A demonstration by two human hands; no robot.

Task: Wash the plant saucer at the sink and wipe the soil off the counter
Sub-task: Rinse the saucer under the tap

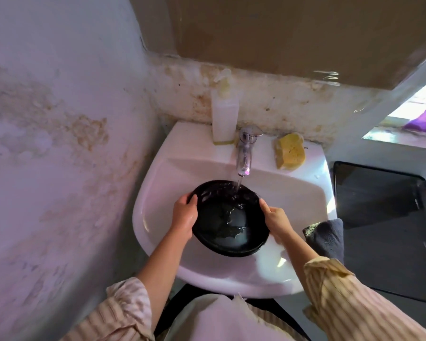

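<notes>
Black saucer (pixel 229 222): held over the white sink (pixel 162 183), tilted, far rim under the running tap (pixel 244 153).
Left hand (pixel 184 216): fingers curled round the left rim.
Right hand (pixel 276 219): right rim pinched; both hands equally near.

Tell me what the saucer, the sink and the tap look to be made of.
Saucer: probably plastic, black and glossy, thin-rimmed, with sheen under the water. Sink: glazed white ceramic by its smooth thick rim and bright highlights. Tap: chromed metal, mirror-like reflections.
</notes>
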